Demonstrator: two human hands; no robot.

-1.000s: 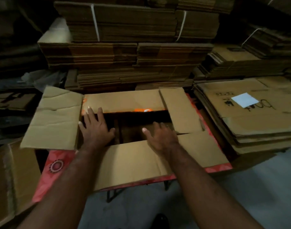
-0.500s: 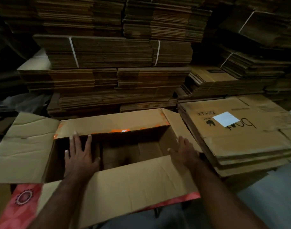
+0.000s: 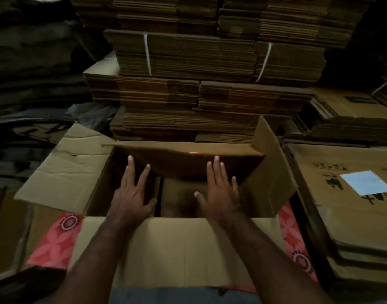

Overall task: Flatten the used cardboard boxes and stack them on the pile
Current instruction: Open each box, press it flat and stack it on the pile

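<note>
Cardboard box (image 3: 179, 249) stands unflattened, flaps splayed, both hands (image 3: 131, 194) spread flat inside; the pile (image 3: 346, 216) at 3 o'clock awaits it.

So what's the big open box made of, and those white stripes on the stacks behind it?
The open box looks like brown corrugated cardboard, matte, creased, with a printed pink pattern outside. The bundled stacks show ribbed edges, so cardboard too. The white straps are thin, smooth bands, probably plastic strapping, though it's too dim to be sure.
</note>
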